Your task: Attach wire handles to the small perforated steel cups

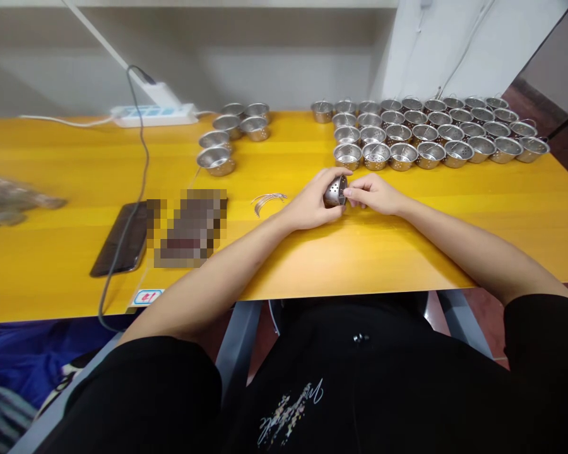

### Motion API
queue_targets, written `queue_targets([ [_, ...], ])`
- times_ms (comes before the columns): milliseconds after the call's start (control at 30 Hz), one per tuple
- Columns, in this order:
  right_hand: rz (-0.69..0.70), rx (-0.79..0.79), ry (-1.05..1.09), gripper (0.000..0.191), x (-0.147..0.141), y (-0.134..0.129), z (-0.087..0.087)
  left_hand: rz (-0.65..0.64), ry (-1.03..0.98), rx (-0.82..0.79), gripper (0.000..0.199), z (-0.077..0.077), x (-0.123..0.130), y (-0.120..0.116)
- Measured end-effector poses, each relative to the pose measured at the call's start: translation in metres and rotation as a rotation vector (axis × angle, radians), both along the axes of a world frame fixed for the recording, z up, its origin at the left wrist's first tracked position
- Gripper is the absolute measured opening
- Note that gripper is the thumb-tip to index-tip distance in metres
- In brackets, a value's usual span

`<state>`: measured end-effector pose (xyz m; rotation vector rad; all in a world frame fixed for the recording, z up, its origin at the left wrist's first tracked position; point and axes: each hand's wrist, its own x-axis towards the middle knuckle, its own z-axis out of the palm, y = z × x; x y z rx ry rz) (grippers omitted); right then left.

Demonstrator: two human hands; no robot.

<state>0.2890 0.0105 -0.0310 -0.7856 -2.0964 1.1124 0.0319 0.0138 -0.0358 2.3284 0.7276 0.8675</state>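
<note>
Tipped on its side above the yellow table (293,265), a small perforated metal strainer basket (334,191) is wrapped by the fingers of my left hand (312,202). Its open mouth faces right. My right hand (376,194) has its thumb and fingers pinched together at that mouth; whatever they pinch is too small to make out. Several thin curved metal wires (268,200) lie on the table just left of my left hand. Beyond my hands stand rows of similar strainer baskets (403,156), many with a thin wire across the top.
A smaller group of metal baskets (216,162) stands at the back left. Further left are a dark phone (120,239), a blurred-out dark flat item (192,227), a cable (144,151) and a white power strip (156,115). Something blurred (9,198) is at the far left.
</note>
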Motion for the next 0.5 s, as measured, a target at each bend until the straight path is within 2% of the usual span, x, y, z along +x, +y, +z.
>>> queue_targets([
  [100, -0.008, -0.01, -0.001, 0.069, 0.0, 0.0, 0.0, 0.003, -0.064, -0.042, 0.084, -0.007, 0.001, 0.003],
  [267, -0.001, -0.021, 0.011, 0.067, 0.001, 0.001, 0.0, -0.015, -0.224, -0.167, 0.106, -0.021, 0.002, 0.013],
  [367, 0.011, -0.022, 0.037, 0.07, 0.001, 0.0, 0.0, -0.006, -0.295, -0.188, 0.1, -0.024, 0.002, 0.017],
  [500, 0.013, -0.022, 0.098, 0.075, -0.001, -0.005, 0.001, -0.023, -0.356, -0.244, 0.094, -0.021, 0.004, 0.017],
])
